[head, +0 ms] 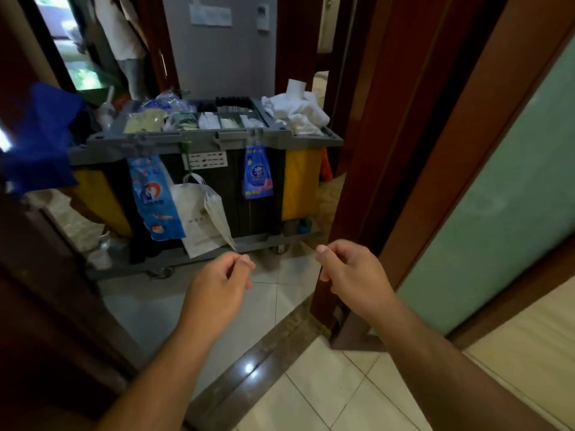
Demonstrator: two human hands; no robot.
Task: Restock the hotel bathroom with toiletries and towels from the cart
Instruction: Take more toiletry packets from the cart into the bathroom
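The left hand [222, 281] and right hand [351, 269] are being held loosely curled and empty short of the grey plastic housekeeping cart [217, 141], where the heaped white cloth towels [295, 113] on its right end are probably best being gathered two-handed from beneath.

Both bare forearms reach forward from the lower edge, side by side. The left grip [222, 275] and the right grip [351, 265] hang level with each other, near but apart, backs turned outward, fingers loosely curled toward the thumbs, holding nothing.
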